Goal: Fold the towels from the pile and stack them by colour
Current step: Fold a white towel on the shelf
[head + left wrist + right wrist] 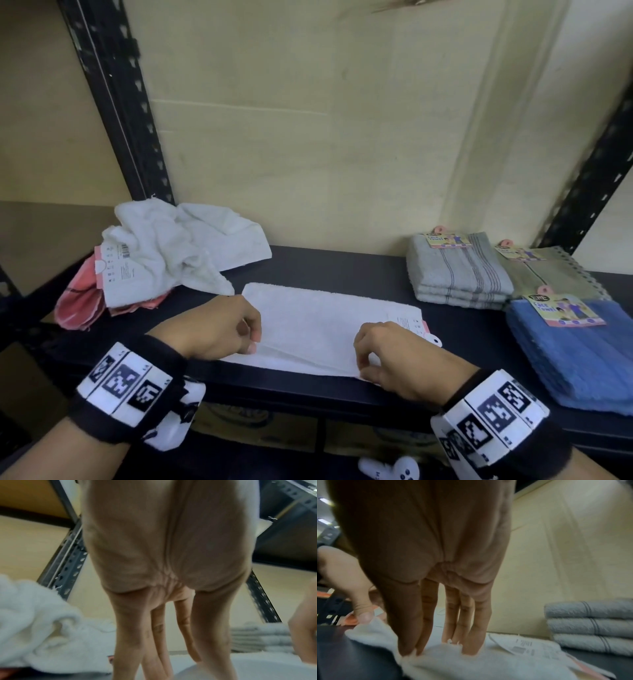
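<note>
A white towel (318, 325) lies flat on the dark shelf (342, 267), with a paper label (411, 322) at its right end. My left hand (254, 339) pinches the towel's near left corner and my right hand (363, 363) pinches its near right corner, both lifting the near edge slightly. In the right wrist view the right hand's fingertips (412, 653) bite into the white towel (471, 666). In the left wrist view the left hand's fingers (154, 655) reach down to the towel (248, 669). The unfolded pile (164, 246) of white towels and a pink one (78, 305) sits at the back left.
Folded stacks stand at the right: grey striped (459, 274), olive (555, 277) and blue (579, 356), each with a label on top. Black perforated rack uprights (126, 113) frame the shelf. Cardboard boxes (239, 421) sit below the shelf.
</note>
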